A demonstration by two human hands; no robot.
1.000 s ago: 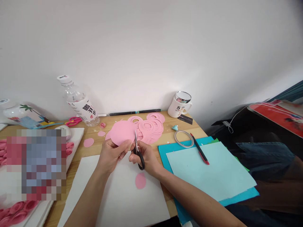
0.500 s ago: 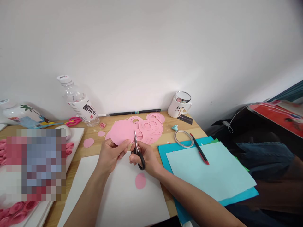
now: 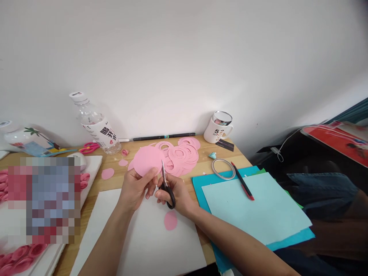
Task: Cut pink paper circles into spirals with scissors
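Note:
A round piece of pink paper [image 3: 148, 160] is pinched at its lower edge by my left hand [image 3: 137, 188], thumb on top. My right hand [image 3: 176, 191] is closed round the black handles of a pair of scissors [image 3: 170, 197]. Their blades point up and lie at the right edge of the pink paper. Behind it on the table spreads a heap of pink paper rings and spirals [image 3: 184, 155]. A small pink disc [image 3: 170, 221] rests on the white board [image 3: 155, 249] under my hands.
A water bottle [image 3: 99, 128] and pink-handled scissors [image 3: 89, 147] stand and lie at the left back. On the right are a white mug [image 3: 217, 129], a tape roll [image 3: 213, 168], a black-and-red pen [image 3: 243, 182] and light blue paper [image 3: 253, 214]. Pink paper roses [image 3: 21, 253] sit at far left.
The scissors and my right hand have shifted slightly left and down along the paper's right edge. My left hand still holds the paper in nearly the same spot.

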